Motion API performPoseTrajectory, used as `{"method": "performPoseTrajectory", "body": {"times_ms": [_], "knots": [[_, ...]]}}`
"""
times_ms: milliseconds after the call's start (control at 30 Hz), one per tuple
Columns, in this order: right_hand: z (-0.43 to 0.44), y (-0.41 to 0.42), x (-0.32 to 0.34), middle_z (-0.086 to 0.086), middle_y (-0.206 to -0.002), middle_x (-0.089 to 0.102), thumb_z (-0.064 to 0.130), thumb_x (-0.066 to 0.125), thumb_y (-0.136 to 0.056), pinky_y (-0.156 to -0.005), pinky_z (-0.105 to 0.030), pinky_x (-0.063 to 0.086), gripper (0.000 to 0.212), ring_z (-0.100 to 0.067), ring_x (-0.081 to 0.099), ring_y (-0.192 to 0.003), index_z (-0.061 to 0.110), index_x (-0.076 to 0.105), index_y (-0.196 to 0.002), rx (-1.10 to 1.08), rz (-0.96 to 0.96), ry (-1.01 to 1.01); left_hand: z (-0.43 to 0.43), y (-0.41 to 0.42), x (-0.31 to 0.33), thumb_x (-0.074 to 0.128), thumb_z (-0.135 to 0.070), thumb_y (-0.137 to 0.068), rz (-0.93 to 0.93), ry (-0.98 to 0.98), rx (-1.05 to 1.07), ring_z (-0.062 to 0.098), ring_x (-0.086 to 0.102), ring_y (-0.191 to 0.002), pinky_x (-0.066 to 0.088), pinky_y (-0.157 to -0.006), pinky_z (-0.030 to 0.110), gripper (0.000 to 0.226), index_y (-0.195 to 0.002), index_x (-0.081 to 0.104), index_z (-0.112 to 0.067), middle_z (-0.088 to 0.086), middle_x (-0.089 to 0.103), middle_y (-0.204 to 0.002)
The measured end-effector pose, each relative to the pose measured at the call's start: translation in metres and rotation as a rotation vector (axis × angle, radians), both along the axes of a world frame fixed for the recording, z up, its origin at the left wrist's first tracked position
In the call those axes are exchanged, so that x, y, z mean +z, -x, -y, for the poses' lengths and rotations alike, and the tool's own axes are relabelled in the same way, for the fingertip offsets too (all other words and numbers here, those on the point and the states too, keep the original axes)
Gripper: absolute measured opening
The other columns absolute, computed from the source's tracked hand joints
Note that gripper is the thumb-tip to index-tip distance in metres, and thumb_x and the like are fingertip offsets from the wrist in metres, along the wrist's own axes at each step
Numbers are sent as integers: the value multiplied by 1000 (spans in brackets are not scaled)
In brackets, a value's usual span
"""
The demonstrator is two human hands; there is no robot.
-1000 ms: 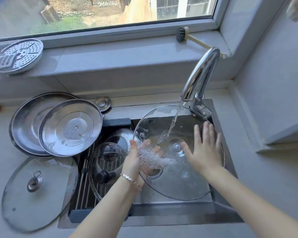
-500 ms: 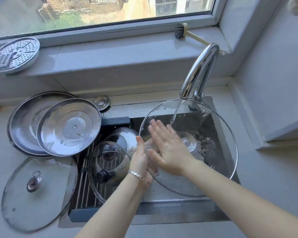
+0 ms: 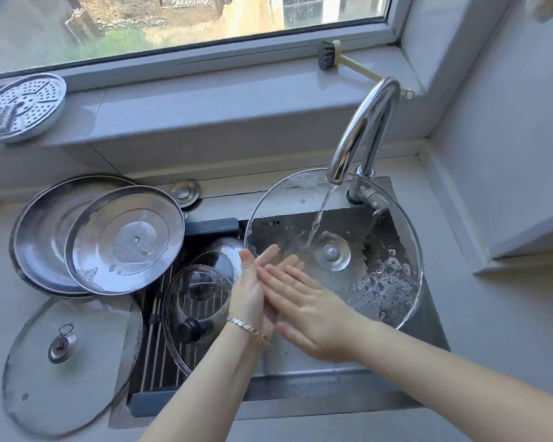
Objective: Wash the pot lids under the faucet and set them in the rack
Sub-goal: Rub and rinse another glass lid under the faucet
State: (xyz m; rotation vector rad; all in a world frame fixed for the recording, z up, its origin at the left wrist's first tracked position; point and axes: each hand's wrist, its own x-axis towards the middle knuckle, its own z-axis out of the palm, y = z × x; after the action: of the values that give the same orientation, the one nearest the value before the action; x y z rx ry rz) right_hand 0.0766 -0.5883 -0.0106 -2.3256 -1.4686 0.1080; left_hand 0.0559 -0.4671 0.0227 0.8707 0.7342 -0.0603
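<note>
Three glass lids (image 3: 393, 237) (image 3: 77, 397) (image 3: 201, 291) plainly seen, two large steel lids (image 3: 39, 237) (image 3: 125, 240), one faucet (image 3: 364, 122), one brush (image 3: 328, 55), two hands (image 3: 249, 295) (image 3: 313, 320)

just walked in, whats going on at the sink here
A person is washing a big glass lid held tilted in the sink under the running faucet. The right hand lies flat on the glass with straight fingers. The left hand is at the lid's left rim, its hold hard to make out. Suds cling to the lid's lower right. A smaller glass lid lies on the rack, with steel lids to the left.
</note>
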Motion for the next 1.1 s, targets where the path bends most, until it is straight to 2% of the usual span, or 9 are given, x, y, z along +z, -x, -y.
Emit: {"method": "performPoseTrajectory", "body": {"times_ms": [133, 300, 367, 467, 600, 767, 867, 967, 1100], "knots": [[53, 3, -24, -1, -155, 16, 39, 16, -101, -118, -32, 4, 52, -14, 5, -146, 19, 14, -149, 82, 63, 158, -21, 0, 0, 31, -54, -90, 61, -67, 97, 26, 71, -82, 59, -72, 44, 51, -103, 59, -13, 14, 74, -83], [68, -9, -29, -9, -158, -3, 58, 3, -94, -115, -25, -9, 69, -7, -22, -141, 14, -7, -147, -454, -143, 217, -17, 3, 4, 34, -52, -90, 40, -107, 189, 29, 69, -88, 58, -74, 43, 48, -102, 59, -12, 19, 69, -92], [47, 8, -27, -10, -155, -13, 60, -1, -91, -114, -26, -12, 73, -7, -27, -139, 14, -17, -145, -406, -214, 213, -12, 3, 7, 34, -52, -90, 30, -126, 203, 27, 69, -87, 58, -74, 42, 48, -102, 58, -12, 19, 68, -95], [35, 21, -24, -16, -156, 7, 59, 3, -94, -114, -29, -3, 74, -17, -13, -144, 10, -10, -147, -294, -171, 172, -9, 5, 8, 34, -52, -91, 15, -130, 224, 26, 70, -86, 58, -73, 41, 47, -100, 58, -13, 19, 67, -95], [49, -9, -17, -6, -147, -38, 75, -22, -67, -111, -25, -25, 91, -15, -39, -134, 16, -32, -135, -540, -316, 258, -14, 9, 10, 33, -51, -91, 4, -84, 247, 32, 66, -92, 57, -72, 43, 49, -103, 57, -10, 21, 66, -96], [32, -6, -7, -6, -147, -37, 68, -12, -73, -113, -27, -20, 85, -16, -34, -137, 15, -30, -136, -398, -314, 304, -8, 17, 8, 32, -53, -90, -41, -89, 173, 30, 69, -85, 57, -72, 45, 50, -100, 58, -11, 23, 66, -96], [37, -35, -15, -11, -149, -32, 73, -22, -72, -113, -31, -17, 95, -20, -27, -140, 8, -23, -142, -669, -279, 310, -3, 19, 7, 29, -52, -92, -87, -67, 84, 31, 69, -78, 57, -66, 45, 51, -98, 57, -10, 24, 66, -93], [35, -57, -19, -16, -153, -24, 64, -1, -88, -116, -35, -13, 85, -23, -22, -142, 2, -15, -146, -849, -350, 389, 7, 22, 3, 27, -50, -94, -156, -52, 5, 32, 68, -78, 57, -60, 43, 52, -104, 55, -8, 26, 65, -92], [6, -41, -11, -3, -146, -30, 62, 1, -88, -117, -34, -13, 80, -13, -26, -139, 10, -15, -146, -455, -314, 301, 23, 22, 0, 27, -48, -96, -202, -18, -38, 29, 69, -62, 57, -49, 39, 50, -100, 57, -7, 25, 68, -82]]}}
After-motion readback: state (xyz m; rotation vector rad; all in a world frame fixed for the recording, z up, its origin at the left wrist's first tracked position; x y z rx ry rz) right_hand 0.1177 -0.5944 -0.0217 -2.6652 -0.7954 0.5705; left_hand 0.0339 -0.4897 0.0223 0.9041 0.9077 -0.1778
